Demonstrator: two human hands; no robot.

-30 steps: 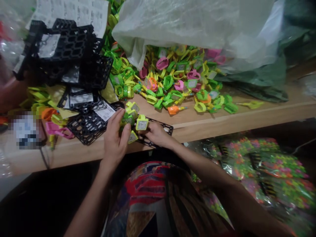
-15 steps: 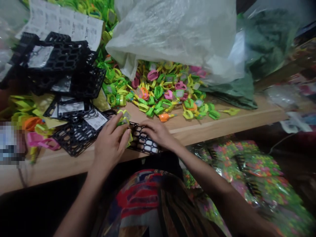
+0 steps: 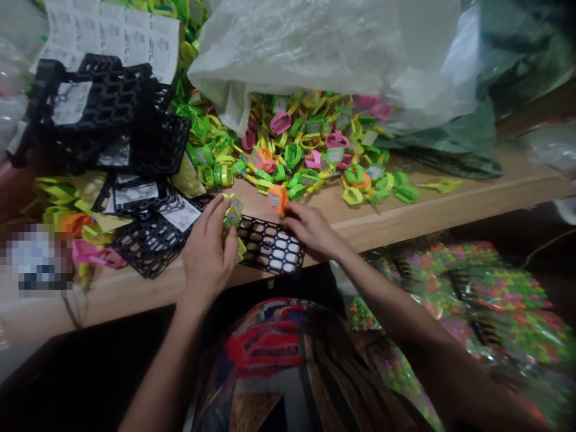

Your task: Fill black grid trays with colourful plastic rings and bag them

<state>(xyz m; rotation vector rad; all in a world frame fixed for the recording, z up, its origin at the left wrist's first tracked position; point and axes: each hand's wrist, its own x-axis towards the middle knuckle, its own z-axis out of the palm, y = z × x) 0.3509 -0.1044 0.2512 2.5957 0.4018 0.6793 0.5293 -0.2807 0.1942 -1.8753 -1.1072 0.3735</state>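
Note:
A small orange plastic toy watch (image 3: 278, 201) is pinched between the thumb and fingers of my right hand (image 3: 312, 228), just above the wooden table. Under both hands lies a black plastic grid tray (image 3: 270, 246) near the table's front edge. My left hand (image 3: 207, 246) rests over the tray's left end, its fingers and thumb around several yellow-green toy watches (image 3: 233, 217). The hand partly hides them and that end of the tray. Beyond my hands spreads a loose heap of toy watches (image 3: 310, 153) in green, yellow, pink and orange.
Black grid trays (image 3: 119, 96) with white labels are stacked at the left, beside a sheet of printed labels (image 3: 112, 39). A translucent plastic bag (image 3: 324, 54) covers the back of the heap. Clear packs of colourful pieces (image 3: 508, 288) lie below the table at the right.
My right hand has left the tray and picked up the orange toy watch from the table. My left hand stays around the yellow-green ones. The view has shifted slightly.

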